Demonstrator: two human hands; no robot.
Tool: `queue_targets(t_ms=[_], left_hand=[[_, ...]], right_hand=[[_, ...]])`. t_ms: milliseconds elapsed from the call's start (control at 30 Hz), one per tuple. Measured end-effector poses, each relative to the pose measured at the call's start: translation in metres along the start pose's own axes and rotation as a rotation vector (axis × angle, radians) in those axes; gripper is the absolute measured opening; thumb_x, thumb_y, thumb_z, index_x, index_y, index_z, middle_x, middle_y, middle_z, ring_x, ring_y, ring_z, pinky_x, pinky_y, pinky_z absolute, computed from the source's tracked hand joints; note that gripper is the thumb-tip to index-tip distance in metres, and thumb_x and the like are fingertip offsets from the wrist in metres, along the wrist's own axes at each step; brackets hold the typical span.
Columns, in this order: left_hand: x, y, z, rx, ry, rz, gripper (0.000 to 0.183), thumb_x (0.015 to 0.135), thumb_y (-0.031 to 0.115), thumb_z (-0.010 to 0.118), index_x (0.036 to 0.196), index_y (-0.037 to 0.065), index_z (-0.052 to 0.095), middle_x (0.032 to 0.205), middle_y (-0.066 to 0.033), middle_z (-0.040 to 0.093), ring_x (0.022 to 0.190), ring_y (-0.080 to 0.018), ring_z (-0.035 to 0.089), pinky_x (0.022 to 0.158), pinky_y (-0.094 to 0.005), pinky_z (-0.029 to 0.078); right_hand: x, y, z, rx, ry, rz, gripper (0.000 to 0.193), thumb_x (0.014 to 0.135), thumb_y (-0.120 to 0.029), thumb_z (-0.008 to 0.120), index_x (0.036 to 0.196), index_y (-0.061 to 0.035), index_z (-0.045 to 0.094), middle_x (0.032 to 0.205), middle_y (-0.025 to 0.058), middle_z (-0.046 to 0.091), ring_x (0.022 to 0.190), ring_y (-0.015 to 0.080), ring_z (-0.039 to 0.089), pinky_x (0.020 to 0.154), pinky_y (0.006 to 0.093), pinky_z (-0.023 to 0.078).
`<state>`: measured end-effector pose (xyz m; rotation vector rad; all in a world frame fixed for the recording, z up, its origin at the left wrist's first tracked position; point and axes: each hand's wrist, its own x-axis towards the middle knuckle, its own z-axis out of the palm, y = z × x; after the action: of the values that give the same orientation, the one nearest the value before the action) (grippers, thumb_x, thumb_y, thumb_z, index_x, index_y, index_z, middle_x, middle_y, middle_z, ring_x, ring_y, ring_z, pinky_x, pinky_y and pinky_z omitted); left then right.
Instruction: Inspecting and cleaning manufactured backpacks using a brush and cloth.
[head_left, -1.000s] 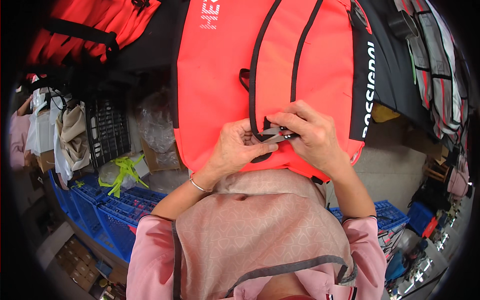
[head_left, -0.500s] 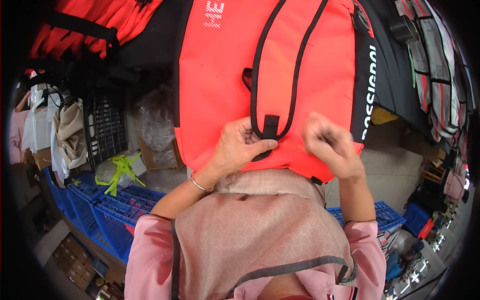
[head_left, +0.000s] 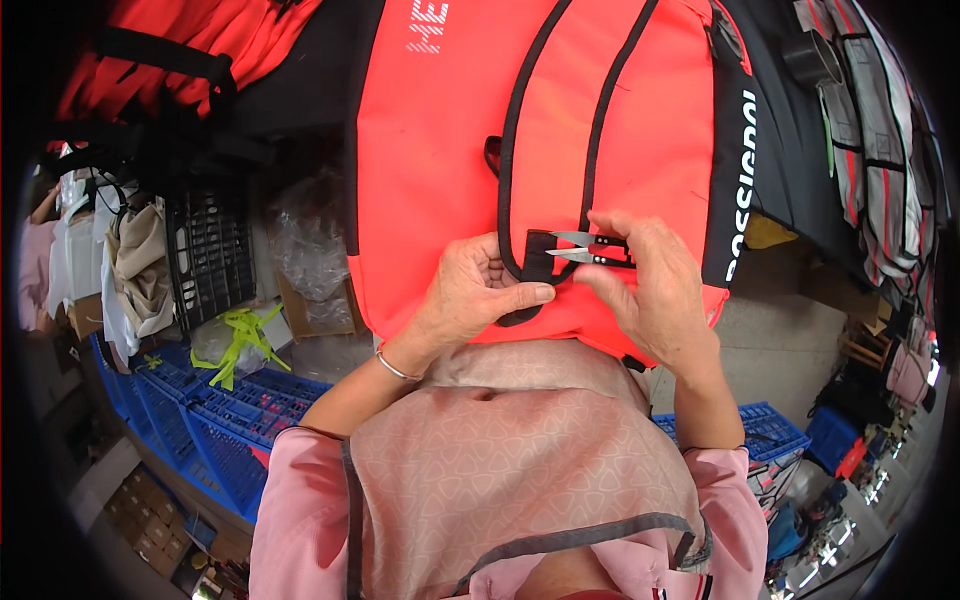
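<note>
A coral-red bag (head_left: 430,150) with black side panels lies spread in front of me. Its padded shoulder strap (head_left: 565,120), edged in black binding, runs down toward my body. My left hand (head_left: 460,290) pinches the strap's lower end, thumb on top, beside a short black webbing tab (head_left: 539,262). In my right hand (head_left: 655,290) are thread snips (head_left: 606,241) with black handles. Their two blades stand apart and point left, with the tips over the tab's right side. Part of my left fingers is hidden behind the strap.
Blue plastic crates (head_left: 215,430) stand at lower left, with yellow-green strips (head_left: 243,345) on them. A black crate (head_left: 212,250) is at left. More red fabric pieces (head_left: 190,45) lie at upper left; grey pieces (head_left: 880,140) hang at right, near a dark cup-like cylinder (head_left: 812,60).
My right hand has turned and moved slightly left, bringing the snips into plain sight with their blades at the tab. The left hand keeps its pinch on the strap.
</note>
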<state>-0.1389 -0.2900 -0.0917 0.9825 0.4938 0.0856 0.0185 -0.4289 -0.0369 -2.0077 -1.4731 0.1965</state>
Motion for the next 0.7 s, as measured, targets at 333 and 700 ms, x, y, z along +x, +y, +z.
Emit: queue_targets(t_ms=[333, 700], left_hand=[[-0.002, -0.002, -0.007, 0.017, -0.002, -0.016, 0.032, 0.077, 0.006, 0.082, 0.105, 0.000, 0.066, 0.093, -0.0032, 0.070, 0.082, -0.0073, 0.066, 0.077, -0.0229, 0.056], [-0.001, -0.003, -0.008, -0.001, -0.014, -0.014, 0.032, 0.079, 0.005, 0.080, 0.107, 0.000, 0.065, 0.095, -0.0030, 0.069, 0.083, -0.0071, 0.066, 0.079, -0.0236, 0.056]], right_hand=[[0.006, -0.001, 0.012, -0.222, 0.017, -0.088, 0.032, 0.071, -0.012, 0.081, 0.098, -0.0024, 0.066, 0.079, 0.0065, 0.064, 0.067, 0.0224, 0.058, 0.060, 0.0345, 0.045], [0.006, 0.003, 0.020, -0.178, 0.058, -0.060, 0.028, 0.074, -0.013, 0.080, 0.095, -0.0023, 0.065, 0.075, 0.0068, 0.062, 0.065, 0.0214, 0.057, 0.059, 0.0335, 0.046]])
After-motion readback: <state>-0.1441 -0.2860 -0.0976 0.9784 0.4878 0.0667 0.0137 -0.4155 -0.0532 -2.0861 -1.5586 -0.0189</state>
